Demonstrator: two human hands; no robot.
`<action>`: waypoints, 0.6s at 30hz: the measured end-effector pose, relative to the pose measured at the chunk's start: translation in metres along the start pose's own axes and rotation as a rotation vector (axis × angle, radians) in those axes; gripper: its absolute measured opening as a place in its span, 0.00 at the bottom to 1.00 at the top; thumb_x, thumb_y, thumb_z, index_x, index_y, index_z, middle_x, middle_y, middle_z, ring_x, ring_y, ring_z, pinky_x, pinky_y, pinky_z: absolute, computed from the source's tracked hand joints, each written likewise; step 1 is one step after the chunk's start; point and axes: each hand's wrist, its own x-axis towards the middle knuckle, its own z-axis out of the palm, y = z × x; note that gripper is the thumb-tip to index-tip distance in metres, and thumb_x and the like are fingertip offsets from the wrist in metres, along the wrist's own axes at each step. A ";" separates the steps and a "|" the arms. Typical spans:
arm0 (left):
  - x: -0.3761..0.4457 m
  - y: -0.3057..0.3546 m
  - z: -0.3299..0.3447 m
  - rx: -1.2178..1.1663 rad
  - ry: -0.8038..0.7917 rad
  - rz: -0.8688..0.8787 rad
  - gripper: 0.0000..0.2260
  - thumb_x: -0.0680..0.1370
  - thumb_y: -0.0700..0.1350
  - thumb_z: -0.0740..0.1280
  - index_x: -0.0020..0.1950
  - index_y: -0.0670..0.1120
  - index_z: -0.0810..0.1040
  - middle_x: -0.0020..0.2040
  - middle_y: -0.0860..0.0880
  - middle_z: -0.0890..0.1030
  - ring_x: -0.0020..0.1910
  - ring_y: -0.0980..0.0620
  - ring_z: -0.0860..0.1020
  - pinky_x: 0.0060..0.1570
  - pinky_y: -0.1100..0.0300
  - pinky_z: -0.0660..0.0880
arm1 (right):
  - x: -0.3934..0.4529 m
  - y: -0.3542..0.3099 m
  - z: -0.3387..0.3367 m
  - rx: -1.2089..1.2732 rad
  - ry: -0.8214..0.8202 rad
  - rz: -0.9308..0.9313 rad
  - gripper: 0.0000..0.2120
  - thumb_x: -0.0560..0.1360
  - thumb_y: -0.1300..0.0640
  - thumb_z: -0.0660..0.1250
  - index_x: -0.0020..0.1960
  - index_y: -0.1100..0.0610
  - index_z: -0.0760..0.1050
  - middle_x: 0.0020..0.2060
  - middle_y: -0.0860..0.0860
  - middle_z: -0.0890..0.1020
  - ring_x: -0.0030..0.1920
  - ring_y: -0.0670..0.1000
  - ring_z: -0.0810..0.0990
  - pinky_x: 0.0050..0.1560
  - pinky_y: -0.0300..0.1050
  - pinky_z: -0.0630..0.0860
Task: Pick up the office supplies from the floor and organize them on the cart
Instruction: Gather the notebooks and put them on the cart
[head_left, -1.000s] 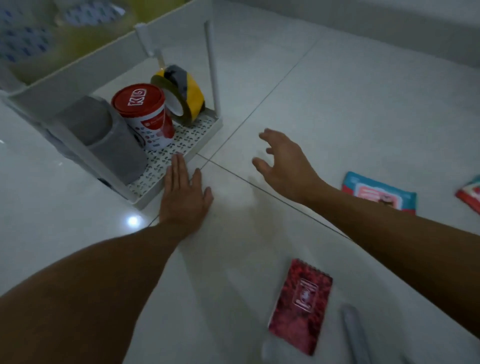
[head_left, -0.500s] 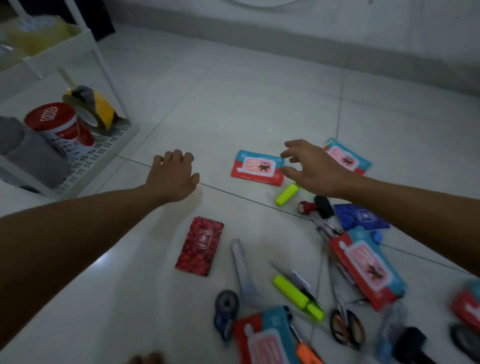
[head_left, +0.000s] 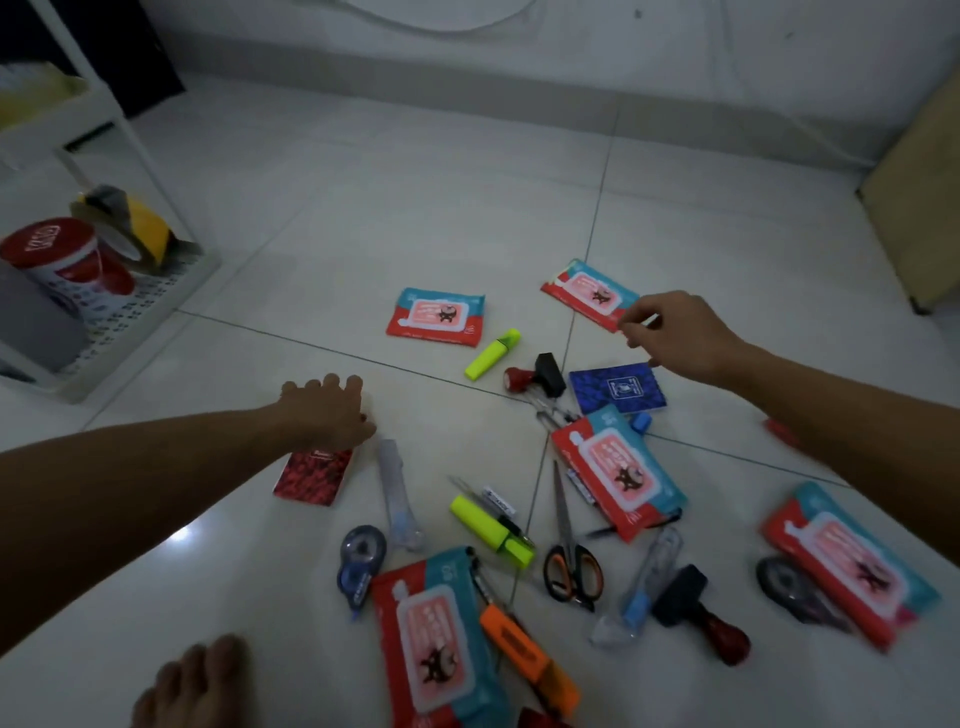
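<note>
Across the pale tiled floor (head_left: 415, 208) lies a scatter of office supplies, with the white cart (head_left: 130, 317) standing at the far left; its perforated bottom shelf carries a red-lidded tub (head_left: 57, 260), a roll of yellow-and-black tape (head_left: 130, 228) and a grey block (head_left: 36, 322). Five red-and-teal flat packets are spread over the tiles: one near the bottom edge (head_left: 436, 644), one at the lower right (head_left: 847, 561), one in the middle (head_left: 618, 473), and two farther off (head_left: 439, 317) (head_left: 589, 291). Smaller things lie between them: a blue notebook (head_left: 618, 389), a red notebook (head_left: 311, 475), orange-handled scissors (head_left: 571, 566), yellow highlighters (head_left: 491, 353) (head_left: 491, 530), an orange marker (head_left: 524, 654), two stamps (head_left: 535, 374) (head_left: 698, 613) and a correction tape roller (head_left: 358, 561).

The left hand (head_left: 327, 415) reaches out palm down, fingers loosely curled and spread, holding nothing; it sits over the top edge of the red notebook, and contact cannot be told for certain. The right hand (head_left: 675, 338) is partly closed, thumb and forefinger drawn toward each other at the near corner of the far right packet, seemingly touching its edge, though a firm pinch cannot be confirmed. A bare foot (head_left: 197, 686) shows at the bottom left.
</note>
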 end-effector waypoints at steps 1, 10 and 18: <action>0.001 0.004 0.003 -0.001 -0.010 -0.012 0.35 0.79 0.65 0.57 0.78 0.46 0.53 0.76 0.40 0.62 0.71 0.39 0.67 0.68 0.43 0.63 | -0.003 0.010 -0.003 -0.044 -0.007 -0.007 0.05 0.78 0.57 0.67 0.51 0.53 0.81 0.51 0.52 0.82 0.45 0.50 0.81 0.43 0.48 0.80; 0.013 0.009 0.025 -0.217 -0.083 -0.120 0.37 0.77 0.69 0.56 0.79 0.50 0.50 0.76 0.36 0.55 0.72 0.31 0.62 0.70 0.40 0.63 | -0.020 0.078 -0.001 -0.284 -0.105 0.016 0.06 0.78 0.52 0.66 0.52 0.52 0.80 0.50 0.49 0.83 0.45 0.49 0.80 0.49 0.51 0.79; 0.007 -0.003 0.038 -0.519 0.109 -0.251 0.36 0.78 0.58 0.66 0.77 0.43 0.54 0.73 0.36 0.58 0.72 0.35 0.59 0.69 0.40 0.63 | -0.001 0.091 0.025 -0.406 -0.124 0.037 0.09 0.79 0.50 0.63 0.55 0.52 0.78 0.53 0.51 0.82 0.50 0.53 0.79 0.48 0.51 0.78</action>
